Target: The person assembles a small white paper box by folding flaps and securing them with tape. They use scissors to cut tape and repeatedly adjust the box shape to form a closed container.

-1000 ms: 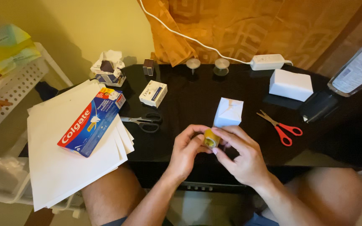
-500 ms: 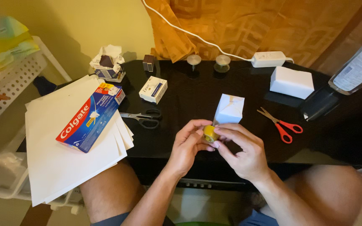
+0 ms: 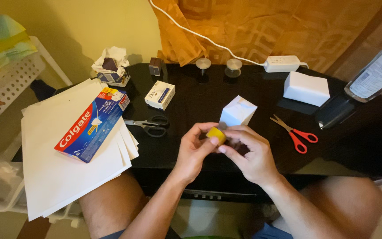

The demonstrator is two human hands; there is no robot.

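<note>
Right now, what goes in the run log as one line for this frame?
left hand: holds yellow tape roll | right hand: fingers on roll | white paper-wrapped box: just behind hands | red scissors: lying right

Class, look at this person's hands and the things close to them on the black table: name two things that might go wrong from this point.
1. The small yellow roll is pinched only at the fingertips of the left hand and right hand, near the table edge; it may slip and drop to the floor.
2. The white paper-wrapped box stands tilted just behind the hands; a knuckle might knock it over.
</note>
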